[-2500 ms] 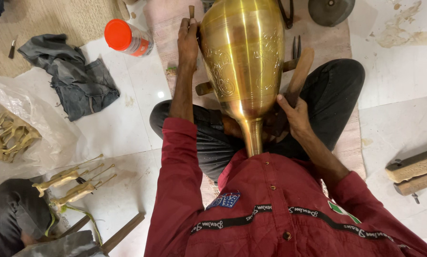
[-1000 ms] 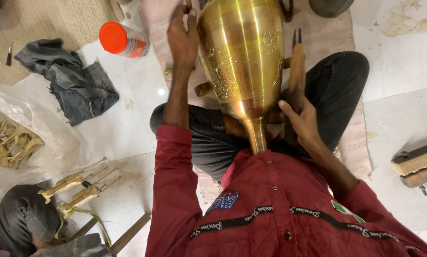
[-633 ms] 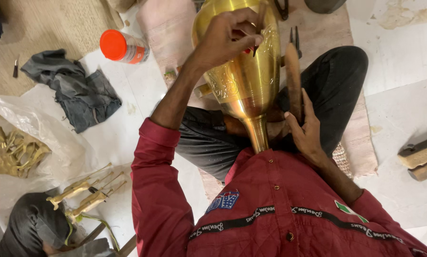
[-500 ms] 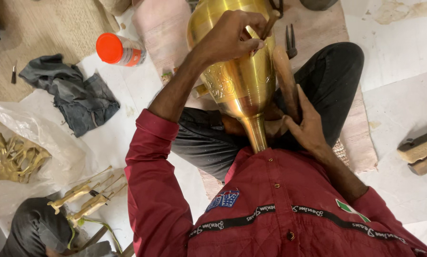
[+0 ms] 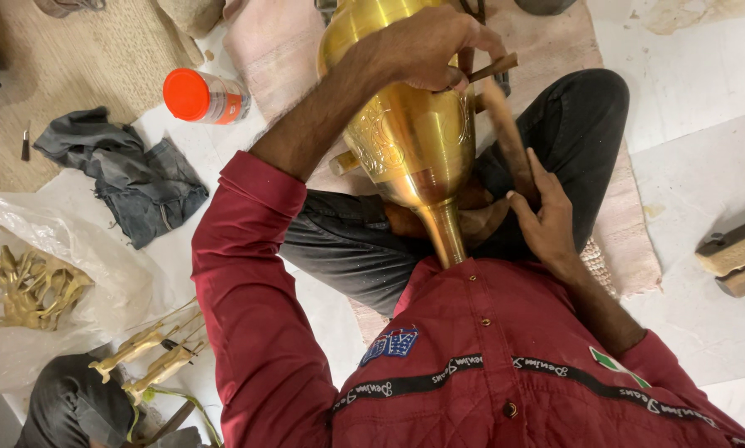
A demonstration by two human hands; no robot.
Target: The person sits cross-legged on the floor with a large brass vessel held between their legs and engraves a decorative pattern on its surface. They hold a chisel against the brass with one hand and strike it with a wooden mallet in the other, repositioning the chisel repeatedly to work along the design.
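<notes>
Large brass vase (image 5: 410,137) lying across the seated person's lap, neck toward the chest; left hand (image 5: 426,46) closed on a small wooden-handled tool (image 5: 490,68) against its body, right hand (image 5: 547,220) gripping a wooden stick (image 5: 505,133) just right of it.

The left hand (image 5: 426,46) has left the far side of the brass vase (image 5: 410,124) and now lies across its front, pinching a thin wooden stick (image 5: 490,68). The right hand (image 5: 547,220) has slid from the vase's neck to a wooden handle (image 5: 505,133).
</notes>
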